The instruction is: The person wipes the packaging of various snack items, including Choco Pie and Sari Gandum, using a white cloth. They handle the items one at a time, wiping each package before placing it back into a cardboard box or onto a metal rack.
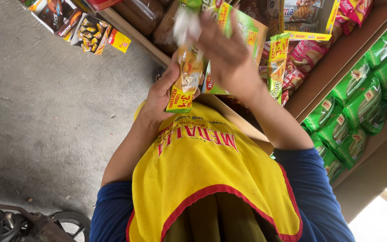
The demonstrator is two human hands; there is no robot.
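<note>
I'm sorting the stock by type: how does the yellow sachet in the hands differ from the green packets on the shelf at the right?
The yellow sachet is a narrow strip, yellow and orange with a red band; the green packets are wider, plump and green. The sachet is held up by the left hand, with the right hand above it; the packets lie overlapping in rows on the brown shelf, untouched. Both are glossy sealed wrappers.

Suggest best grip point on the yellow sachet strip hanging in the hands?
Probably the bottom end of the yellow sachet strip, pinched across its flat faces from the floor side. It hangs limp and thin; the left hand already cups its middle and the right hand covers the top.
</note>
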